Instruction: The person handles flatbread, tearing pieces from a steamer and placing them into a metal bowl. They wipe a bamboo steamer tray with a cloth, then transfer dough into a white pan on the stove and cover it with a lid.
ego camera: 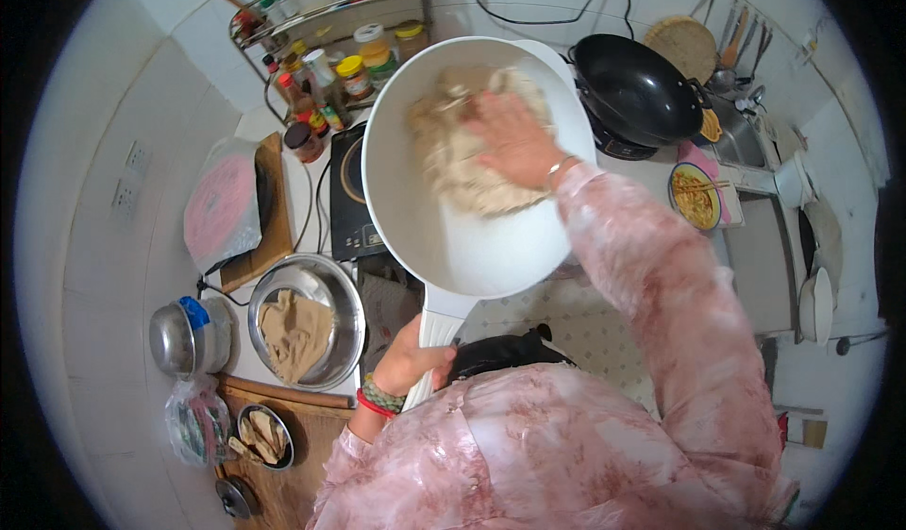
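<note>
My left hand (413, 360) grips the pale handle of a large white pan (481, 257), which is held up in front of my body. Inside the pan, my right hand (511, 137) lies palm down with its fingers spread on a beige, wrinkled, cloth-like mass (460, 165). The mass and the fingers are somewhat blurred, and whether it is cloth or dough I cannot tell. Under my right palm part of the mass is hidden.
An induction cooker (350, 197) stands left of the pan, a black wok (637, 91) to its right. A steel basin (352, 317) holds a tan cloth. Sauce bottles (304, 105), a bowl of food with chopsticks (695, 201), a sink (740, 133) and a wooden board (311, 445) are around.
</note>
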The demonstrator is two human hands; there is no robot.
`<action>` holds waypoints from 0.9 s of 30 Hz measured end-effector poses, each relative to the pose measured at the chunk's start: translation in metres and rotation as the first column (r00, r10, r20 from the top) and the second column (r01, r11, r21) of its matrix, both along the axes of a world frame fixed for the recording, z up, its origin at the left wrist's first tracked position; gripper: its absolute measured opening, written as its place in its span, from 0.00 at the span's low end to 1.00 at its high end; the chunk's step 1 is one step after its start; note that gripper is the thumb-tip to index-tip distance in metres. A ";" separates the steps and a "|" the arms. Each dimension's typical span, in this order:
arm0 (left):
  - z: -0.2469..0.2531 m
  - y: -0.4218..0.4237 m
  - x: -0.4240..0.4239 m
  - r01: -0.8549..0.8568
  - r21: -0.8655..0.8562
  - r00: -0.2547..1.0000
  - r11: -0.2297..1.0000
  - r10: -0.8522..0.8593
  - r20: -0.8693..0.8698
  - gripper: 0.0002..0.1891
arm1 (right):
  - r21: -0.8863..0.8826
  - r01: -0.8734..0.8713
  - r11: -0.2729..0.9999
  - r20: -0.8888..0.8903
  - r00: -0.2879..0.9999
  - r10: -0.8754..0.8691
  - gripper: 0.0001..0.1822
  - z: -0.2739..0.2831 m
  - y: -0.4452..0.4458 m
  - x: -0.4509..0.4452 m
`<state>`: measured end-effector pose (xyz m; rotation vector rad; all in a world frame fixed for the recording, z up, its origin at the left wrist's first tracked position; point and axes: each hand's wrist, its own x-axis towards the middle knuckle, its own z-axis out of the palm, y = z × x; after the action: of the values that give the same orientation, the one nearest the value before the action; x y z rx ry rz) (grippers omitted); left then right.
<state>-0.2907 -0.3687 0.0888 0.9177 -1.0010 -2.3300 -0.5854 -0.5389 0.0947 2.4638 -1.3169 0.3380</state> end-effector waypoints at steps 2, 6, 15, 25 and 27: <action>-0.003 0.000 0.023 -0.059 0.030 0.998 0.998 0.060 -0.028 0.23 | -0.180 -0.004 0.984 -0.219 0.975 -0.037 0.33 -0.014 0.002 -0.024; -0.011 -0.005 0.037 -0.021 -0.009 0.997 1.000 0.020 -0.076 0.22 | 0.691 -0.297 0.659 0.306 0.946 0.106 0.43 -0.050 0.094 0.068; -0.012 0.000 0.025 0.003 -0.067 0.996 0.998 -0.009 -0.090 0.23 | -0.147 0.068 0.987 -0.142 0.986 -0.089 0.13 0.039 -0.030 0.034; -0.007 -0.003 -0.014 -0.021 0.007 0.995 1.000 0.022 -0.099 0.26 | 0.347 -0.134 0.928 0.165 0.983 0.080 0.09 0.041 -0.025 0.070; 0.000 0.000 -0.015 -0.067 -0.006 0.996 0.998 0.067 -0.056 0.26 | 0.301 0.150 0.942 0.176 0.962 -0.210 0.09 0.062 -0.050 0.023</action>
<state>-0.3052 -0.3683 0.0887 0.8649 -0.9419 -2.2814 -0.5625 -0.5884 0.1565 2.5632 -1.7786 0.3894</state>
